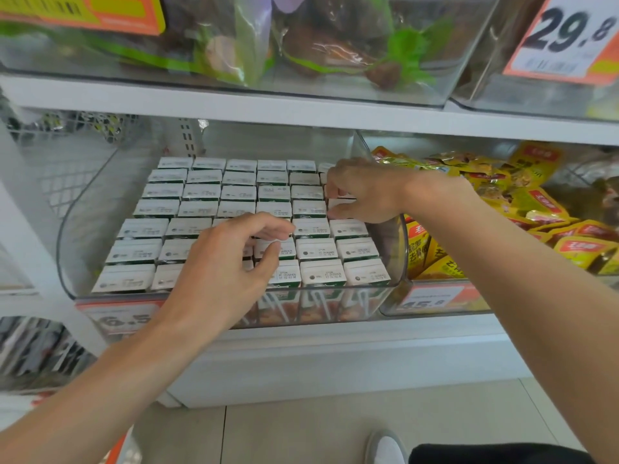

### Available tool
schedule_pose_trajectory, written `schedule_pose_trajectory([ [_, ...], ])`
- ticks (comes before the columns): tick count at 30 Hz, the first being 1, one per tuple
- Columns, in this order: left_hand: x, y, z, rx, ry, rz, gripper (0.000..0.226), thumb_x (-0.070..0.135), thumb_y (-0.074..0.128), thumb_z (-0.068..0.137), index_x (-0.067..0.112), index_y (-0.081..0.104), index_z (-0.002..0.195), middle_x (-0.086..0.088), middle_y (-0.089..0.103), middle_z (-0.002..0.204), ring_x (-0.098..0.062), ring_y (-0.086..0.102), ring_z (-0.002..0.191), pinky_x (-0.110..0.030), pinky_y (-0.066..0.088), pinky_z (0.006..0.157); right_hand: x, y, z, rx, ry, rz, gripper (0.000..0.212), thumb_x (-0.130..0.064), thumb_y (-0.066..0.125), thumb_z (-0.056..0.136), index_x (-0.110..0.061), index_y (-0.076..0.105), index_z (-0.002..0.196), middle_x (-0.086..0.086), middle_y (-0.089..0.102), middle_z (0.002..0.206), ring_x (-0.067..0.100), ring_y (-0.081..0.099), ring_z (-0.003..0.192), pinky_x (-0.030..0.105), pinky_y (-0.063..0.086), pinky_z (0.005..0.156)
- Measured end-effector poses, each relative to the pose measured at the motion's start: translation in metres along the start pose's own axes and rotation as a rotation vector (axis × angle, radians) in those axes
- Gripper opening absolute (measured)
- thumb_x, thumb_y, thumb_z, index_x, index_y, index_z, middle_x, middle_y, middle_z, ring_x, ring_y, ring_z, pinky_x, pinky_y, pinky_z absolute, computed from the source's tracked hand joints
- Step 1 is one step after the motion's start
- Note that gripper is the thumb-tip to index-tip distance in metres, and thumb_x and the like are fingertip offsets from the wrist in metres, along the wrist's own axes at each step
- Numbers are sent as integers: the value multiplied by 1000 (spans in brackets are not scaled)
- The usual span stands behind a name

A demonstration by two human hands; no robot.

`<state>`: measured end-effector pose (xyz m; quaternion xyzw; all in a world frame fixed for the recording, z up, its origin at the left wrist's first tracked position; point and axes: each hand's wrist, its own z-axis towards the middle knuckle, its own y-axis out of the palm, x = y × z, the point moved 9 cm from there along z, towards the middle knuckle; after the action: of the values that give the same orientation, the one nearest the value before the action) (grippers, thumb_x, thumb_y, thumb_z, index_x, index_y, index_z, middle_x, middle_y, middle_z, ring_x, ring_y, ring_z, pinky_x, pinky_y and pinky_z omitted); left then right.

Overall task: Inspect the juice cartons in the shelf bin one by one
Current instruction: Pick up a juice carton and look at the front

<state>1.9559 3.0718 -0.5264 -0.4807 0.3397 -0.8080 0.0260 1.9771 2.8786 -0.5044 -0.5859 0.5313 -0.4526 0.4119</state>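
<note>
White-topped juice cartons (pixel 204 192) stand upright in tight rows, date stamps facing up, filling the clear shelf bin (pixel 72 229); their coloured fronts show through its 6 o'clock wall.

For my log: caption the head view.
Left hand hovers over juice cartons in a clear bin; right hand pinches one far-right carton.

Cartons (pixel 197 209) fill bin (pixel 80 209); packets (pixel 522 209) right.

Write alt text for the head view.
Two bare hands reach into a clear shelf bin packed with white-topped juice cartons. The right hand pinches one carton in the rightmost column; the left hand hovers, loosely curled, above the middle. Yellow snack packets fill the neighbouring bin.
</note>
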Motion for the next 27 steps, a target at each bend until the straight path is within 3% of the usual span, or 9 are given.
schedule_pose_trajectory([
  [4,-1,0,0,-1,1,-3,32,9,68,97,35,75,115,27,73,109,12,63,109,-12,46,100,4,-5,-5,27,9,66,45,-45,50,109,-7,47,134,13,54,134,31,53,120,41,46,99],
  [8,-1,0,0,2,1,3,32,8,68,97,34,75,115,27,73,108,14,62,108,-1,42,94,7,-4,-8,67,26,72,43,-46,49,109,-13,44,136,13,61,133,33,59,106,43,51,87],
  [14,0,1,0,-10,-3,4,32,8,67,98,33,75,116,27,73,108,13,62,109,0,41,93,9,2,-10,77,5,125,59,-53,68,98,-22,55,146,6,61,145,30,56,132,43,49,107],
  [19,-1,-1,-1,-15,-18,-6,31,9,66,98,33,75,115,26,73,109,11,63,109,-2,42,94,12,-5,-10,148,4,229,53,-38,80,92,-19,65,139,2,68,133,23,61,124,37,50,106],
  [23,-1,-2,-2,-20,-21,-5,31,10,67,99,34,75,116,27,73,110,11,63,110,-7,44,97,16,-14,-16,326,23,333,38,-32,86,78,-23,76,114,-6,75,106,19,69,102,30,54,90],
  [27,-1,-4,-4,-16,-28,-18,31,10,67,99,35,75,115,27,73,109,10,64,110,-13,47,100,23,-30,-38,576,8,564,39,-25,81,73,-21,77,112,-8,77,104,11,70,95,27,58,88],
])
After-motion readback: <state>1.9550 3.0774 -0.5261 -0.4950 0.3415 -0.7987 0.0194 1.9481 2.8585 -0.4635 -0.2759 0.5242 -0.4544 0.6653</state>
